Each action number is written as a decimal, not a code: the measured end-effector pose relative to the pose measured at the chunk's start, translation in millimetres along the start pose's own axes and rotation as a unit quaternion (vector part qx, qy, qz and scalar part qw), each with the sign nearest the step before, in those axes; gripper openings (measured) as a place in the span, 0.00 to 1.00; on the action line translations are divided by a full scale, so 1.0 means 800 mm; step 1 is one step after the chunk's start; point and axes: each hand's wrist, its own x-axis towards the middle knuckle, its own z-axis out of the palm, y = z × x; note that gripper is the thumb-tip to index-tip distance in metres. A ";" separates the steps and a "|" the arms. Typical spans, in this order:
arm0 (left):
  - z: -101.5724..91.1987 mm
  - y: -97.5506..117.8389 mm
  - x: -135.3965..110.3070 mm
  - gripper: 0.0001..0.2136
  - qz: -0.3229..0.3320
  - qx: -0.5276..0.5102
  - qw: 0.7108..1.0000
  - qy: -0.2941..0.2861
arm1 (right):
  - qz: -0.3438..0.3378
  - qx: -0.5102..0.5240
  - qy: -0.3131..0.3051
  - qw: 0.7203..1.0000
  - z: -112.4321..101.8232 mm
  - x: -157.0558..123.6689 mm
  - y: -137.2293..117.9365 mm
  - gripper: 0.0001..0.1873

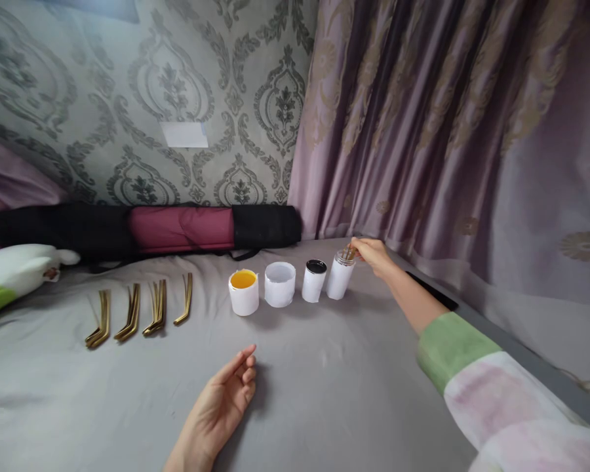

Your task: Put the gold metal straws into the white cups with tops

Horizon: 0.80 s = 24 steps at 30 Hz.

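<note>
Could tip the tall jar point(339, 282) with a sideways push from the right hand point(372, 252), given a narrow base for its height and a creased, probably yielding grey sheet point(349, 406) underneath; could then knock it into the black-mouthed can point(314, 286) just left of the jar. Could also snag or spill the gold pieces point(347, 254) showing in the jar's mouth by lifting or turning the fingers clumsily, or by crowding so small an opening. Find the right fingertips drawn together at the jar's mouth, right by the gold pieces; cannot tell at this size whether gripping a piece or only touching the rim. Find the left hand point(225, 396) left of the jar and nearer the viewer, palm partly upturned, fingers loosely curled around nothing. Might, with a careless sweep, bump the yellow-mouthed cup point(244, 300) or the wide white cup point(280, 290), both left of the jar beyond the can. Might, by dragging the sheet, scatter the four bunches of bent gold tubes point(136, 307) lying far left of the jar. Can read no brand, label or writing: only plain white wrapping point(313, 289) on jar, can and cups, and, on the wall point(275, 98) behind and left of the jar, a pale card point(185, 134) with nothing legible.
</note>
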 end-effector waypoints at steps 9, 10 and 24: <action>0.000 0.000 0.001 0.10 -0.001 -0.003 1.000 -0.003 | 0.032 0.040 0.025 0.998 -0.010 0.001 0.010 0.14; 0.000 0.000 0.001 0.10 -0.002 -0.004 1.000 -0.003 | 0.033 0.044 0.027 0.998 -0.011 0.001 0.012 0.14; 0.001 -0.001 -0.001 0.10 0.003 0.004 1.000 -0.002 | 0.062 0.108 0.041 0.991 -0.027 -0.018 0.034 0.11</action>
